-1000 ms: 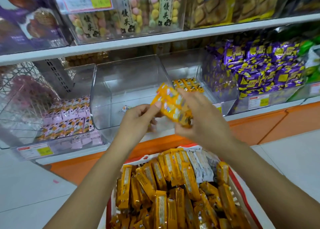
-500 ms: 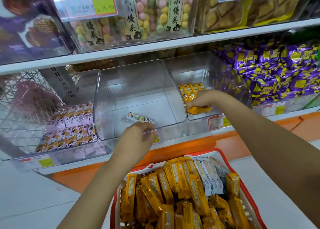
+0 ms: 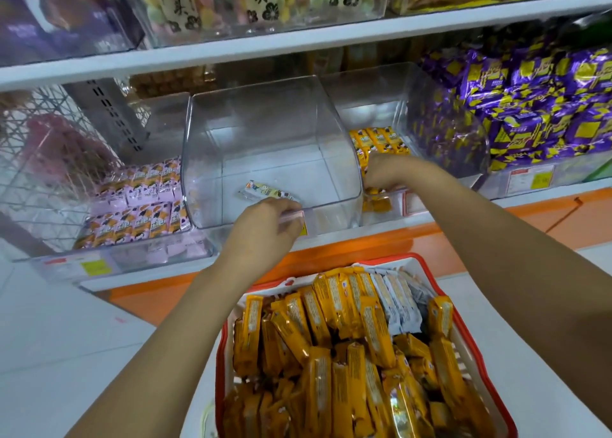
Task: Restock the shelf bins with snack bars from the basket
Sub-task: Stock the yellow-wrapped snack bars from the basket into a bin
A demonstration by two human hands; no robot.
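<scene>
A: Where are the snack bars point(image 3: 347, 355)?
B: They are heaped in the red basket point(image 3: 221, 345) at 6 o'clock. More orange ones lie in the right bin point(image 3: 367, 100) at 1 o'clock.
A: And each grip?
B: The right hand point(image 3: 387, 172) reaches into that bin with its fingers hidden, so its grip cannot be told. The left hand point(image 3: 265, 235) curls its fingers over the front lip of the middle bin point(image 3: 271, 133) at 12 o'clock, which holds one pale bar point(image 3: 268, 191).

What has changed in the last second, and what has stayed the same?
The right hand carried the orange bars right, into the right bin; whether it grips them now is unclear. The left hand let go and dropped to grip the middle bin rim. Basket and white bar stayed.
</scene>
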